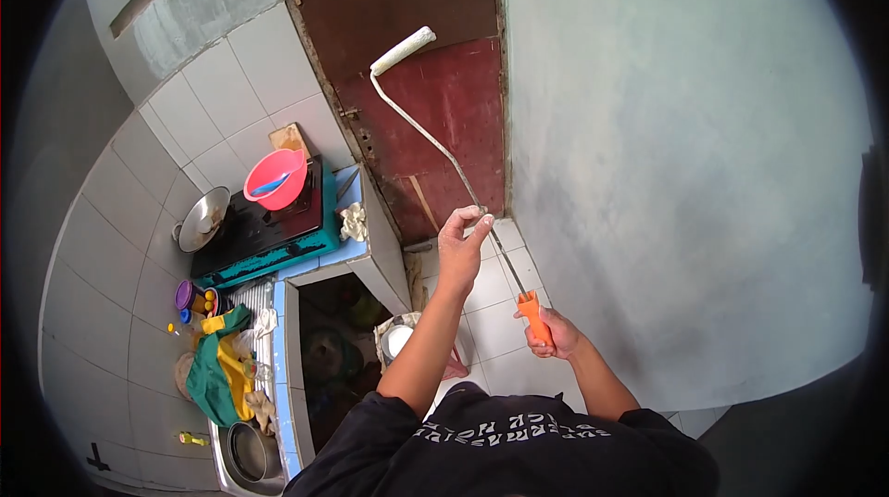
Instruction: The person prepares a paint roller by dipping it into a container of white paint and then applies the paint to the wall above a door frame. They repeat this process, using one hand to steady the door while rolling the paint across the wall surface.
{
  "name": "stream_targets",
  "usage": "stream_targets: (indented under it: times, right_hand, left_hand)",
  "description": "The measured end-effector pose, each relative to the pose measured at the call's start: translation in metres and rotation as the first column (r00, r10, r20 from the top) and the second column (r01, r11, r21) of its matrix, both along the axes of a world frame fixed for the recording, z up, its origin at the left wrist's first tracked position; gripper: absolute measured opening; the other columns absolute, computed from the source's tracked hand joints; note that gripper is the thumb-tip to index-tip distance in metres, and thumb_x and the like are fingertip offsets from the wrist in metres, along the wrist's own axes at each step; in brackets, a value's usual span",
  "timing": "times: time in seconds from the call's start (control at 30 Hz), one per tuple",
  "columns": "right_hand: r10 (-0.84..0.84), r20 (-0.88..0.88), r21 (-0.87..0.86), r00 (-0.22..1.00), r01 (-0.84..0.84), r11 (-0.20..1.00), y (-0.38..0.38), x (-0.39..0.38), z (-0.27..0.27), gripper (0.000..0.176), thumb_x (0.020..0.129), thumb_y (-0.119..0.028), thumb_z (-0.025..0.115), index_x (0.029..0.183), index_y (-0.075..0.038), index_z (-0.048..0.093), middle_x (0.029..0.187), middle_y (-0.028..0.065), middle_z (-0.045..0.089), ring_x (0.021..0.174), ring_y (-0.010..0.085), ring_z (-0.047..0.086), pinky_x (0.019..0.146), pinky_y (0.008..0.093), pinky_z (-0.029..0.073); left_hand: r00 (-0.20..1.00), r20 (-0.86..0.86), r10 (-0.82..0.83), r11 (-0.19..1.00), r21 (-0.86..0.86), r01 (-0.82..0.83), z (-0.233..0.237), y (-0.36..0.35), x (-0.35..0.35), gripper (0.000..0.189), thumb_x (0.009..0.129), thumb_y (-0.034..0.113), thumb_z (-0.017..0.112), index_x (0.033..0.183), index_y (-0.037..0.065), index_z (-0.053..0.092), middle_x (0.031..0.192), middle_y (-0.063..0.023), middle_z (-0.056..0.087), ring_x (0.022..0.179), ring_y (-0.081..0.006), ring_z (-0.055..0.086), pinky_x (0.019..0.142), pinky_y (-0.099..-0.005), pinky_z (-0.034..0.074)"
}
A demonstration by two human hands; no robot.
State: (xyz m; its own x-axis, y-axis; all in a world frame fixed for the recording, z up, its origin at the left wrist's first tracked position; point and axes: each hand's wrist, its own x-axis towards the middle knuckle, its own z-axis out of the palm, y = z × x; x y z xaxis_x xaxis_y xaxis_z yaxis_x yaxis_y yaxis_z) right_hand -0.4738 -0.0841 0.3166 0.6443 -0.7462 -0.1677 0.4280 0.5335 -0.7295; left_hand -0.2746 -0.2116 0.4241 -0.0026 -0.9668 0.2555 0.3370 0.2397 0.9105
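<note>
A long-handled paint roller is held up in front of me, its white sleeve at the upper end before the red-brown door. My right hand wraps round the orange grip at the lower end. Higher up, my left hand pinches the thin metal rod between thumb and fingers, and whitish smears show on its fingertips. Between the two hands the rod runs down over the white floor tiles.
Grey wall rises close on my right. To the left, a tiled counter carries a gas stove, a pink bowl, a wok and green-yellow cloth. A white-topped container stands on the floor beside the counter.
</note>
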Motion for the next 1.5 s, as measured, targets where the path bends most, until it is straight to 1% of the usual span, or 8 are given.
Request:
stream_targets:
  times: [0.23, 0.53, 0.73, 0.83, 1.03, 1.17, 1.23, 1.5]
  right_hand:
    - [-0.136, 0.035, -0.063, 0.99, 0.139, 0.988, -0.064, -0.006, 0.018, 0.048, 0.102, -0.047, 0.044, 0.132, -0.01, 0.049, 0.064, 0.0034, 0.05, 0.042, 0.0079, 0.04, 0.04, 0.0225, 0.032]
    - [-0.335, 0.043, -0.25, 0.941, 0.334, 0.909, -0.246, -0.013, 0.081, 0.041, 0.103, -0.04, 0.047, 0.128, -0.008, 0.05, 0.067, 0.0048, 0.051, 0.044, 0.0092, 0.042, 0.042, 0.024, 0.035]
    - [-0.609, -0.038, -0.388, 0.792, 0.55, 0.739, -0.364, -0.017, 0.17, 0.033, 0.101, -0.03, 0.051, 0.126, -0.008, 0.054, 0.066, 0.0032, 0.052, 0.043, 0.0086, 0.042, 0.041, 0.0237, 0.035]
    - [-0.785, -0.09, -0.516, 0.613, 0.645, 0.563, -0.419, -0.023, 0.222, 0.031, 0.101, -0.025, 0.051, 0.125, -0.007, 0.057, 0.066, 0.0006, 0.05, 0.046, 0.007, 0.042, 0.043, 0.0226, 0.035]
    - [-0.937, 0.084, -0.844, 0.339, 0.524, 0.115, -0.529, -0.043, 0.33, 0.03, 0.096, -0.017, 0.05, 0.12, -0.002, 0.061, 0.068, 0.0001, 0.049, 0.06, 0.0074, 0.047, 0.057, 0.0258, 0.041]
    - [-0.958, 0.282, -0.918, 0.053, 0.305, -0.253, -0.586, -0.048, 0.411, 0.026, 0.094, -0.014, 0.05, 0.114, 0.0, 0.06, 0.077, 0.0163, 0.061, 0.073, 0.03, 0.062, 0.071, 0.04, 0.047]
    - [-0.962, 0.271, -0.939, -0.029, 0.212, -0.271, -0.608, -0.055, 0.454, 0.023, 0.094, -0.015, 0.05, 0.109, 0.0, 0.059, 0.086, 0.0217, 0.065, 0.082, 0.0388, 0.064, 0.073, 0.0455, 0.048]
    - [-0.874, 0.418, -0.899, -0.247, 0.024, -0.436, -0.698, -0.064, 0.585, 0.024, 0.095, -0.018, 0.052, 0.11, -0.001, 0.059, 0.096, 0.0222, 0.067, 0.093, 0.0406, 0.065, 0.078, 0.0499, 0.052]
  left_hand:
    - [0.998, 0.058, -0.032, 0.999, -0.027, 0.033, 0.028, -0.069, -0.02, 0.017, 0.092, 0.012, 0.067, 0.107, 0.005, 0.063, 0.099, 0.0026, 0.061, 0.093, -0.0078, 0.054, 0.086, -0.0262, 0.044]
    - [0.975, 0.205, -0.09, 0.972, -0.194, 0.131, 0.08, -0.248, -0.051, 0.034, 0.092, 0.011, 0.067, 0.124, 0.003, 0.059, 0.106, 0.0002, 0.058, 0.101, -0.0092, 0.054, 0.092, -0.0279, 0.045]
    - [0.914, 0.386, 0.128, 0.907, -0.418, 0.05, 0.127, -0.37, -0.029, 0.031, 0.091, 0.013, 0.068, 0.121, 0.007, 0.062, 0.111, -0.0037, 0.06, 0.103, -0.0128, 0.056, 0.092, -0.0292, 0.047]
    - [0.849, 0.434, 0.302, 0.836, -0.548, -0.018, 0.158, -0.426, -0.017, 0.03, 0.089, 0.015, 0.07, 0.118, 0.009, 0.065, 0.113, -0.0035, 0.06, 0.103, -0.0141, 0.056, 0.086, -0.0299, 0.048]
    - [0.659, 0.382, 0.648, 0.584, -0.805, -0.108, 0.234, -0.507, 0.006, 0.031, 0.084, 0.02, 0.073, 0.113, 0.012, 0.067, 0.111, -0.0024, 0.061, 0.101, -0.0163, 0.056, 0.077, -0.0301, 0.045]
    - [0.529, 0.265, 0.806, 0.382, -0.916, -0.123, 0.288, -0.546, 0.019, 0.032, 0.081, 0.017, 0.075, 0.111, 0.009, 0.066, 0.111, -0.0109, 0.059, 0.107, -0.0287, 0.055, 0.092, -0.0386, 0.045]
    - [0.446, 0.235, 0.864, 0.322, -0.938, -0.128, 0.313, -0.561, 0.028, 0.033, 0.08, 0.019, 0.076, 0.11, 0.011, 0.066, 0.111, -0.012, 0.058, 0.109, -0.0322, 0.052, 0.094, -0.0418, 0.044]
    - [0.214, 0.123, 0.969, 0.161, -0.973, -0.168, 0.384, -0.608, 0.059, 0.033, 0.081, 0.023, 0.075, 0.111, 0.015, 0.066, 0.115, -0.01, 0.057, 0.112, -0.0325, 0.051, 0.095, -0.0455, 0.042]
